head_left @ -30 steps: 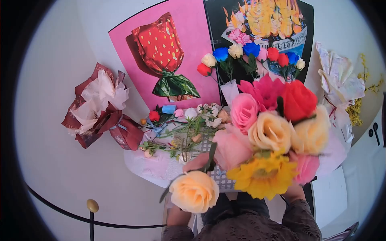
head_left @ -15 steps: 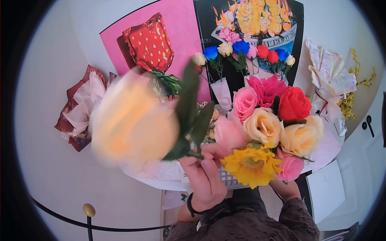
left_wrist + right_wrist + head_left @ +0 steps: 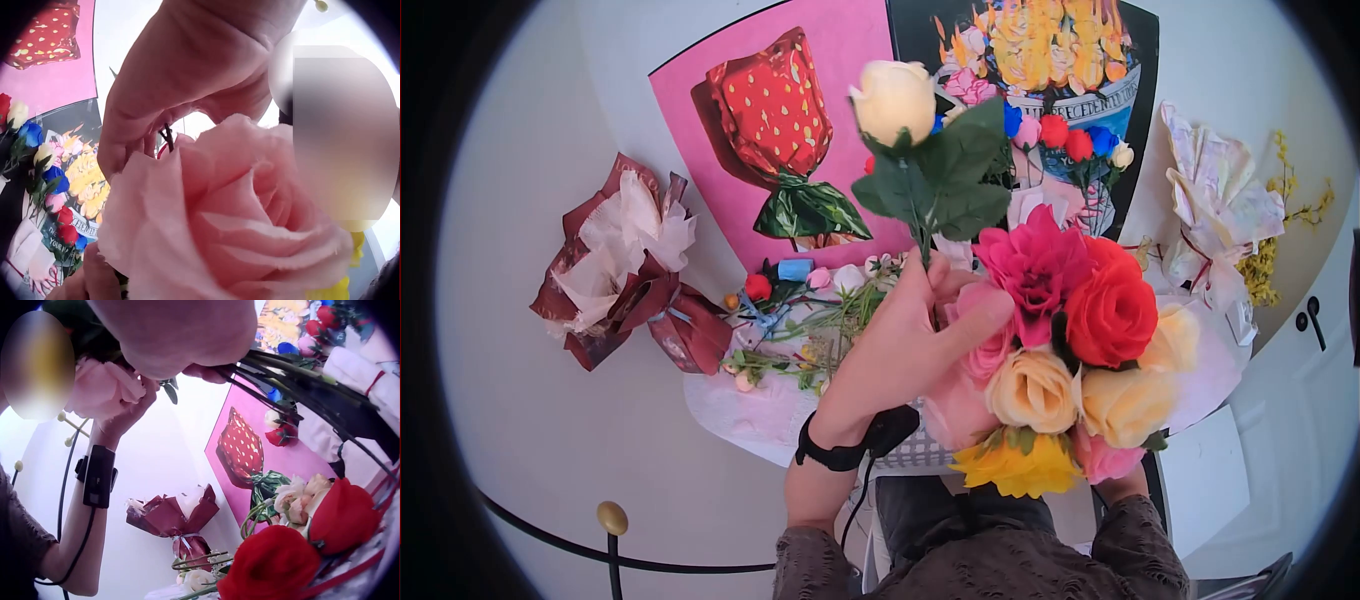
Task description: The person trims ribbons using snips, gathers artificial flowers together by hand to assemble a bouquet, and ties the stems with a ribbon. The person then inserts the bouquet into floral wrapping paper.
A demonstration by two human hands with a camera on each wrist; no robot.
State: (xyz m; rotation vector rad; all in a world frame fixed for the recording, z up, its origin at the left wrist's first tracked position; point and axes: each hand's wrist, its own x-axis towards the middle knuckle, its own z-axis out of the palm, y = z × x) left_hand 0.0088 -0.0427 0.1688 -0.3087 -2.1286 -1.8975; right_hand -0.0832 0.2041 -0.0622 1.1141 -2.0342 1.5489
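The left hand [image 3: 910, 335] pinches the stem of a cream rose [image 3: 895, 102] with dark green leaves, held upright at the left side of the bouquet. That bouquet has a magenta flower [image 3: 1040, 270], a red rose [image 3: 1112, 310], peach roses [image 3: 1032, 392] and a yellow sunflower [image 3: 1018, 463]. In the left wrist view a pink rose [image 3: 237, 219] fills the foreground below the left hand [image 3: 194, 62]. The right hand [image 3: 181, 331] grips the bouquet's bundled stems [image 3: 300, 381] in the right wrist view; the flowers mostly hide it in the head view.
Loose stems and small flowers [image 3: 840, 320] lie on the table's left part. A maroon-wrapped bouquet [image 3: 685, 325] stands at the left, a pale wrapped one [image 3: 1220, 210] at the right. Behind are a pink poster [image 3: 690, 160] and a row of small roses [image 3: 1080, 143]. Red roses [image 3: 269, 562] lie low in the right wrist view.
The left hand has brought the cream rose from the lower left, near the camera, up and over to the bouquet's upper left, turning it upright. The bouquet has shifted and tilted slightly.
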